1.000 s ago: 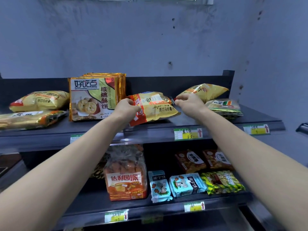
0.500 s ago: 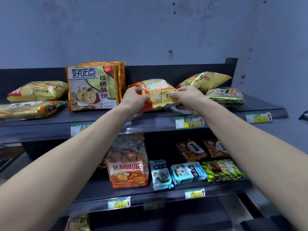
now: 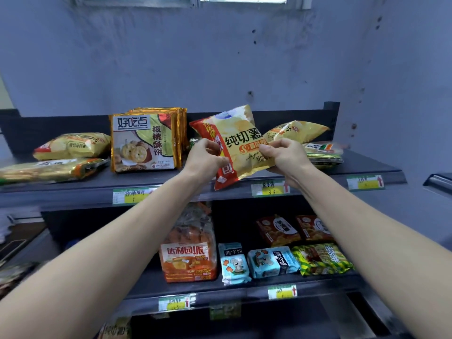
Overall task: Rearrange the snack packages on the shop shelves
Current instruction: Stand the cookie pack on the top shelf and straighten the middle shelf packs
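A yellow and red chip bag (image 3: 238,140) is held upright above the top shelf (image 3: 354,171), its front facing me. My left hand (image 3: 208,156) grips its red left edge. My right hand (image 3: 283,155) grips its right side, fingers curled under it. Behind on the right another yellow chip bag (image 3: 297,132) lies on a flat green-edged pack (image 3: 322,152). Left of the held bag stands a row of gold walnut-biscuit packs (image 3: 144,143). Two more yellow bags (image 3: 73,145) lie at the far left.
The lower shelf (image 3: 171,286) carries an orange bread bag (image 3: 188,253), two light-blue biscuit packs (image 3: 254,261), a green-yellow pack (image 3: 321,259) and brown packs (image 3: 296,230) behind. Price tags line the shelf fronts. A blue wall rises behind the rack.
Both hands have lifted the chip bag off the top shelf and turned it from lying flat to upright, front toward me.
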{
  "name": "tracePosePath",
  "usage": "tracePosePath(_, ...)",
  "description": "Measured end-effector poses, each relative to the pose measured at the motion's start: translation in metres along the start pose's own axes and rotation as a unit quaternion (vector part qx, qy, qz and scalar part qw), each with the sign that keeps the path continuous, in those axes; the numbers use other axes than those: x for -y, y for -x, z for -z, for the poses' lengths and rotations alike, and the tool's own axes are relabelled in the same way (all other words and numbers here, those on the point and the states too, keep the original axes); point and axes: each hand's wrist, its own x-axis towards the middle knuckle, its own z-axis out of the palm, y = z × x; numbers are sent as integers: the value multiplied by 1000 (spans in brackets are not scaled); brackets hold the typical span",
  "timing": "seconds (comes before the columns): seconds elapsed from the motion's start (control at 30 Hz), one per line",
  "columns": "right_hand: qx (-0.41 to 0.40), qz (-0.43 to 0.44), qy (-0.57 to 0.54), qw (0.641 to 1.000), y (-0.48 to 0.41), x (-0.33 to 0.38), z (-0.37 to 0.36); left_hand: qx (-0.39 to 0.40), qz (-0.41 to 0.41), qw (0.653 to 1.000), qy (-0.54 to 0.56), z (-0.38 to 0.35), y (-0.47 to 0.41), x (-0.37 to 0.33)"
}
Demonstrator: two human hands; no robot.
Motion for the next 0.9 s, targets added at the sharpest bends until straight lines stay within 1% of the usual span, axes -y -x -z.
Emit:
tracePosePath(0.17, 24, 6, -16, 1000, 15, -4, 7, -13, 24, 999, 36, 1, 17, -4)
tracePosePath(0.33, 71, 4, -45, 996, 30, -6, 12, -13, 76, 992, 95, 3, 41, -7)
tracePosePath(0.43, 82, -5, -45, 996, 39, -12, 17, -3, 82, 993, 81, 2, 54, -3)
tracePosePath(0.63, 102, -24, -30, 994, 59, -33, 33, 14, 95, 991, 93, -4, 72, 10)
tracePosePath(0.9, 86, -62, -29, 994, 84, -50, 48, 56, 81, 992, 76, -11, 92, 28)
